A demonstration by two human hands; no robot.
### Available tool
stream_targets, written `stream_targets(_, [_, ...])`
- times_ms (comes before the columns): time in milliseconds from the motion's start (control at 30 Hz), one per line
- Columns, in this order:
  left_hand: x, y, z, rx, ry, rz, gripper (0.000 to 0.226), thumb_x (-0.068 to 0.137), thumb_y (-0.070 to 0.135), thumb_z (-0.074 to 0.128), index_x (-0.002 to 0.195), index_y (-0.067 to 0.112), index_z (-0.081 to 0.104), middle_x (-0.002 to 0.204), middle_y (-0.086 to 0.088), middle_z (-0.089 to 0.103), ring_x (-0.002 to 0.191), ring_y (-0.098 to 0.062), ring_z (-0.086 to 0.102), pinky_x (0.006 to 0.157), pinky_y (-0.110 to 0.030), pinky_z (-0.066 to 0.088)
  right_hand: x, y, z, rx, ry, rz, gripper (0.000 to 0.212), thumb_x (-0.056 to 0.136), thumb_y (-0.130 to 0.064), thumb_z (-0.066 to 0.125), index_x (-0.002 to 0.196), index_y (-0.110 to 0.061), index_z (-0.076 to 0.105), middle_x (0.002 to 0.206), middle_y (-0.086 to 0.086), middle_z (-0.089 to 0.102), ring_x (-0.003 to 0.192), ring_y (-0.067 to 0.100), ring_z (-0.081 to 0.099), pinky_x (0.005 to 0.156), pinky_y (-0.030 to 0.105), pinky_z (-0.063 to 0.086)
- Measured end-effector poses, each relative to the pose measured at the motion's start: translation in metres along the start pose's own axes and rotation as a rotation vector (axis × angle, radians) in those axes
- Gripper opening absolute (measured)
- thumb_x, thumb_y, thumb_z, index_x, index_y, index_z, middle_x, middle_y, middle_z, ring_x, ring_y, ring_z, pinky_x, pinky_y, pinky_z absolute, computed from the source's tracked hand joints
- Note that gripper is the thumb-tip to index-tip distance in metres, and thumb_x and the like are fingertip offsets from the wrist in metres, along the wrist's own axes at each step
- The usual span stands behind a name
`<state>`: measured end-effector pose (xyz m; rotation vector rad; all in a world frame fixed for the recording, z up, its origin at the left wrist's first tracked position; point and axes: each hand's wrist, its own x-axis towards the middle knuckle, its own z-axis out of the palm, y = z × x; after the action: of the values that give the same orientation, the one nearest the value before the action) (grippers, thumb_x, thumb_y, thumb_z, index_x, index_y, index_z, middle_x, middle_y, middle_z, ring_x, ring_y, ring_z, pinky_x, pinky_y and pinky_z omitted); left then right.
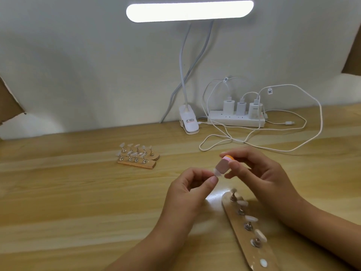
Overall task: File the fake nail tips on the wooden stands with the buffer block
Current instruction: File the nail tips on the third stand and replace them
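Pink-and-orange buffer block (224, 163) is sitting in the right hand (259, 173) grip above the light wooden table (78, 192). The left hand (187, 190) grip is pinching a small clear nail tip (217, 173) at its lower end. Probably hard strokes are risking flicking the tip away.

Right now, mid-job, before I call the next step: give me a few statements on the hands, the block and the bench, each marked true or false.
1. The right hand holds the buffer block. True.
2. The left hand is empty. False: it pinches a nail tip at the block's lower end.
3. A wooden stand with tips on its pegs lies just below the right hand. True.
4. The lamp is switched off. False: its bar glows bright.
5. Three chargers are plugged into the power strip. True.
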<state>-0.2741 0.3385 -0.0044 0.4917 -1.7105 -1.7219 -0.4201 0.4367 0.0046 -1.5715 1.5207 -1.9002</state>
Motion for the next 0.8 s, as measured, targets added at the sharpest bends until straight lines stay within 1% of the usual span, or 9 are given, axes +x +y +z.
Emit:
stream_targets(167, [-0.0007,0.0019,0.0012,0.049,-0.001,-0.001,0.004,0.085,0.015,0.073,0.081,0.015,0.070,0.080,0.002,0.066,0.079,-0.006,0.059,0.076,-0.019,0.046,-0.0026,-0.0002,-0.0007,-0.137,-0.048,-0.013,0.021,0.090,-0.031,0.064,0.108,-0.024,0.071,0.105,-0.008,0.068,0.100,0.014,0.067,0.083,0.026,0.057])
stream_targets(300, [-0.0009,0.0039,0.0011,0.037,0.013,-0.006,0.004,0.084,0.017,0.074,0.081,0.015,0.071,0.077,0.003,0.066,0.077,-0.004,0.059,0.074,-0.018,0.047,-0.0027,0.0010,-0.0009,-0.189,-0.042,-0.083,0.017,0.094,-0.027,0.066,0.109,-0.021,0.070,0.106,-0.009,0.066,0.101,0.014,0.067,0.084,0.023,0.056])
stream_targets(367, [-0.0016,0.0040,0.0006,0.046,0.022,-0.014,0.007,0.083,0.021,0.074,0.083,0.015,0.071,0.080,-0.003,0.066,0.079,-0.008,0.059,0.075,-0.024,0.047,-0.0030,0.0014,-0.0011,-0.183,-0.047,-0.053,0.016,0.092,-0.028,0.065,0.106,-0.023,0.071,0.105,-0.010,0.068,0.100,0.013,0.068,0.085,0.027,0.057])
stream_targets(467, [-0.0018,0.0047,0.0005,0.080,0.036,-0.014,0.004,0.083,0.022,0.074,0.081,0.020,0.071,0.085,-0.001,0.064,0.080,-0.017,0.057,0.080,-0.039,0.049,-0.0027,0.0018,-0.0008,-0.204,-0.049,-0.119,0.019,0.092,-0.028,0.067,0.109,-0.020,0.070,0.106,-0.008,0.066,0.101,0.016,0.067,0.087,0.023,0.055])
stream_targets(500, [-0.0018,0.0046,0.0006,0.098,0.043,-0.008,0.006,0.081,0.025,0.075,0.079,0.022,0.071,0.088,-0.001,0.063,0.083,-0.018,0.056,0.081,-0.040,0.049,-0.0026,0.0014,-0.0008,-0.194,-0.056,-0.106,0.019,0.092,-0.030,0.068,0.108,-0.021,0.070,0.106,-0.008,0.066,0.101,0.015,0.067,0.087,0.023,0.055])
stream_targets(567, [-0.0029,0.0045,0.0008,0.114,0.058,0.004,0.011,0.076,0.033,0.077,0.077,0.023,0.071,0.086,0.005,0.058,0.085,-0.013,0.053,0.077,-0.031,0.046,-0.0025,0.0012,-0.0012,-0.157,-0.058,-0.036,0.017,0.090,-0.030,0.066,0.105,-0.022,0.071,0.105,-0.008,0.069,0.100,0.013,0.068,0.086,0.027,0.056])
stream_targets(667, [-0.0023,0.0053,0.0013,0.095,0.056,0.001,0.008,0.078,0.027,0.077,0.075,0.024,0.071,0.078,0.009,0.055,0.073,-0.007,0.049,0.070,-0.022,0.041,-0.0030,0.0026,-0.0029,-0.192,-0.050,-0.070,0.021,0.089,-0.020,0.063,0.108,-0.019,0.070,0.106,-0.006,0.069,0.100,0.013,0.067,0.084,0.024,0.056])
stream_targets(733, [-0.0029,0.0059,0.0017,0.068,0.052,-0.028,0.013,0.076,0.032,0.078,0.073,0.024,0.069,0.076,0.006,0.060,0.064,-0.003,0.050,0.062,-0.014,0.041,-0.0030,0.0017,-0.0025,-0.181,-0.051,-0.032,0.021,0.089,-0.024,0.064,0.108,-0.020,0.071,0.104,-0.008,0.069,0.098,0.012,0.068,0.083,0.024,0.056])
stream_targets(800, [-0.0027,0.0065,0.0014,0.048,0.042,-0.046,0.012,0.078,0.028,0.077,0.071,0.026,0.068,0.075,0.007,0.067,0.062,0.000,0.056,0.059,-0.009,0.043,-0.0026,0.0015,-0.0020,-0.208,-0.040,-0.067,0.020,0.091,-0.026,0.064,0.109,-0.020,0.071,0.104,-0.008,0.069,0.098,0.010,0.067,0.082,0.020,0.054])
